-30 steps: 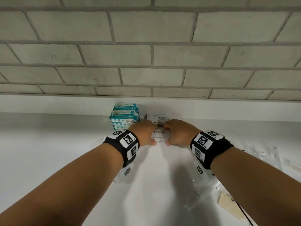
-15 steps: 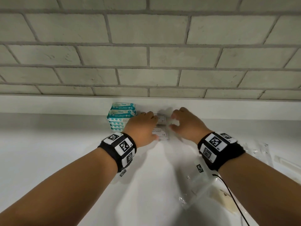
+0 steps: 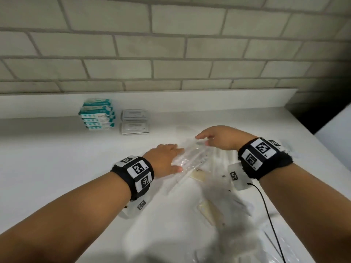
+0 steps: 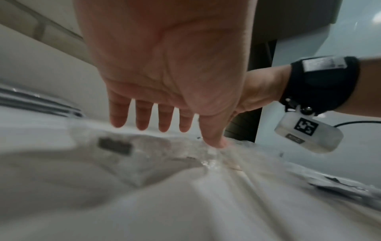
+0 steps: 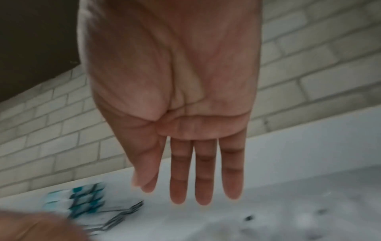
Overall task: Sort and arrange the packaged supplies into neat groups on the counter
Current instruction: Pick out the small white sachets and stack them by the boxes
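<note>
A stack of teal-and-white packets [image 3: 96, 114] stands at the back of the white counter [image 3: 47, 158]. Beside it lie two small piles of grey-white sachets [image 3: 134, 121]. In the middle is a heap of clear plastic packets [image 3: 190, 158], and both hands are on it. My left hand [image 3: 171, 158] lies flat on its left side with straight fingers; in the left wrist view the thumb [image 4: 215, 141] touches the crinkled plastic [image 4: 206, 163]. My right hand [image 3: 209, 138] reaches over the far end of the heap, and its straight fingers [image 5: 191, 187] hold nothing.
More clear packets with cream-coloured contents [image 3: 209, 213] spread over the near right of the counter. A black cable [image 3: 269, 221] runs from my right wrist across them. The counter ends at the right beside a dark gap [image 3: 311, 114]. A brick wall [image 3: 171, 54] rises behind.
Both hands left the sachet piles at the back wall and came nearer and to the right, onto the clear packets. The head view has tilted down.
</note>
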